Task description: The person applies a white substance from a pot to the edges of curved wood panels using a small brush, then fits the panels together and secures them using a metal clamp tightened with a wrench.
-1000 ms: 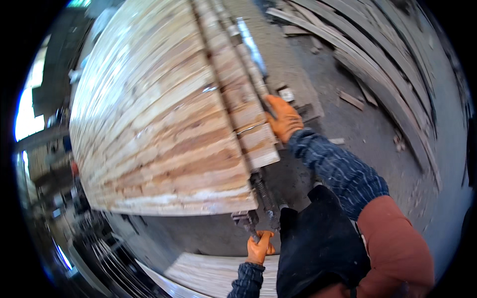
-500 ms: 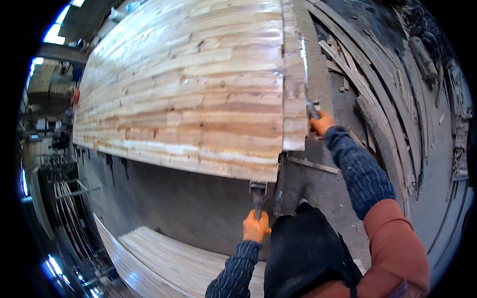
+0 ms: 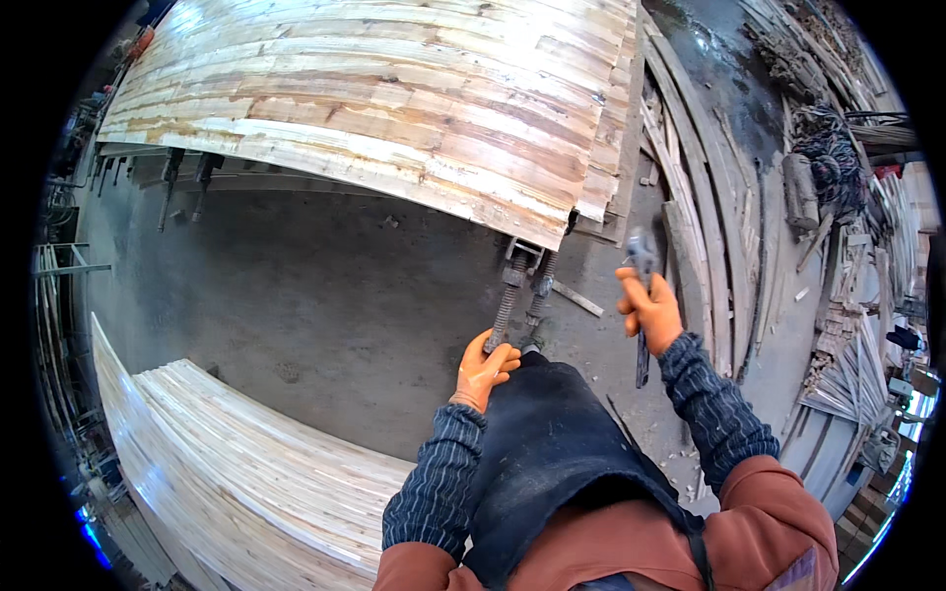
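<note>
A wide panel of glued wood strips [image 3: 394, 108] lies in front of me, its near edge slanting down to the right. Below its near right corner a clamp with a long threaded screw [image 3: 507, 297] sticks out toward me. My left hand [image 3: 480, 369], in an orange glove, is closed around the near end of that screw. To the right of the corner, my right hand [image 3: 652, 313], gloved too, grips a metal hand tool [image 3: 642, 254] upright. The tool's grey head is blurred, so I cannot tell its exact kind; its dark handle shows below the fist.
More clamp screws [image 3: 169, 182] hang under the panel's near edge at left. Stacked wood panels [image 3: 266, 443] stand at lower left. Long boards [image 3: 705, 187] lie on the floor at right, with a heap of scrap strips [image 3: 847, 364] beyond. A loose stick [image 3: 577, 298] lies near the corner.
My right hand has drawn back from the panel's right edge, bringing the tool toward me. My left hand stays at the clamp screw. The view has shifted, so the panel sits higher.
</note>
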The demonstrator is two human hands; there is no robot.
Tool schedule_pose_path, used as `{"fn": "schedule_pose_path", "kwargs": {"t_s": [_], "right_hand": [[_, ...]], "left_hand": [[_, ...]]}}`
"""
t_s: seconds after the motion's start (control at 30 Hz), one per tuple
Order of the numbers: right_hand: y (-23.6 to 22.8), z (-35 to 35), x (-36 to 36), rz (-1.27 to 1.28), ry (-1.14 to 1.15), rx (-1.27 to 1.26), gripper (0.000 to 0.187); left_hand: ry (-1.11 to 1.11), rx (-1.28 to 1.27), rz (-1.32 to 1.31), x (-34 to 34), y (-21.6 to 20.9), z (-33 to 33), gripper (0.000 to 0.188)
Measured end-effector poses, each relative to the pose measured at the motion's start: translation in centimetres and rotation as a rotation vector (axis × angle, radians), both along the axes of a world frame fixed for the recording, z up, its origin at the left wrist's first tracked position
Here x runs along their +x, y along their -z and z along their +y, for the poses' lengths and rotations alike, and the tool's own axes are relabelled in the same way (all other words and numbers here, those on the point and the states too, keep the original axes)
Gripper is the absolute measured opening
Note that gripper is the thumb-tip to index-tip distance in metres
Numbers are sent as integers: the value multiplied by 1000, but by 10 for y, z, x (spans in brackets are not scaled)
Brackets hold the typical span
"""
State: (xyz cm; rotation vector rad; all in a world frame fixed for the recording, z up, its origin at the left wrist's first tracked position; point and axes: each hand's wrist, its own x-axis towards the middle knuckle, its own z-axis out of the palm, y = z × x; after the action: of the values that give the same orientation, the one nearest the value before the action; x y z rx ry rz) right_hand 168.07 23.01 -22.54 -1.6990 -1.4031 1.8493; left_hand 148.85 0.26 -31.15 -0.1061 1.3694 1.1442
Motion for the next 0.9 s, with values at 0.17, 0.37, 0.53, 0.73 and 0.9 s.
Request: {"fn": "schedule_pose_path", "kwargs": {"t_s": [0.17,0.37,0.53,0.73,0.9], "right_hand": [[-48,-56,-40,-127,-358,27,57],[-28,-81,-48,-236,-740,-352,65],[-21,-97,-90,-493,-980,-310,40],[-27,-99,-147,-864,-1410,-106,35],[-36,-109,-172,-1035,-1549,-25,34]], "left_hand": [[-63,86,-45,-5,2,-40,51],[-247,199,-143,-13,28,-59,44],[-290,253,-230,-9,39,-58,47],[-392,309,-407,-9,47,-57,55],[-467,369,-566,-8,57,-58,55]]}}
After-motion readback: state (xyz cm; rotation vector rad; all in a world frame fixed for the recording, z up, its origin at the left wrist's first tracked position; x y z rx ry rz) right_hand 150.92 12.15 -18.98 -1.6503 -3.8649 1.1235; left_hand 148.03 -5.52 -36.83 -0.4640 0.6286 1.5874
